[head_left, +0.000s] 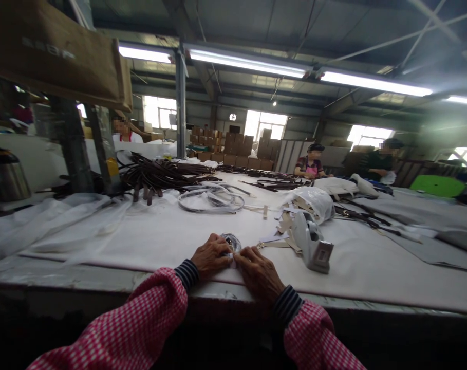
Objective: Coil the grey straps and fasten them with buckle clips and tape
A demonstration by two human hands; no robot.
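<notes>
Near the front edge of the table, a small coiled bundle [232, 240] in what looks like clear plastic lies between my hands. Something dark and metallic shows within it, but most of it is covered by fingers. My left hand [213, 258] has its fingers bent closed on the bundle's left side. From the other side, my right hand [258, 272] presses its fingertips together on the bundle's near edge, by a small whitish piece. A grey tape dispenser [312, 245] stands to the right of my right hand. Beige tags [286, 239] lie beside it.
Dark brown straps [164, 172] are heaped at the back left. A loose plastic-wrapped strap coil [212, 199] lies beyond my hands. At right are a plastic-covered bundle [312, 200] and grey sheets [429, 241]. A metal post [104, 149] rises at left; two people work across the table.
</notes>
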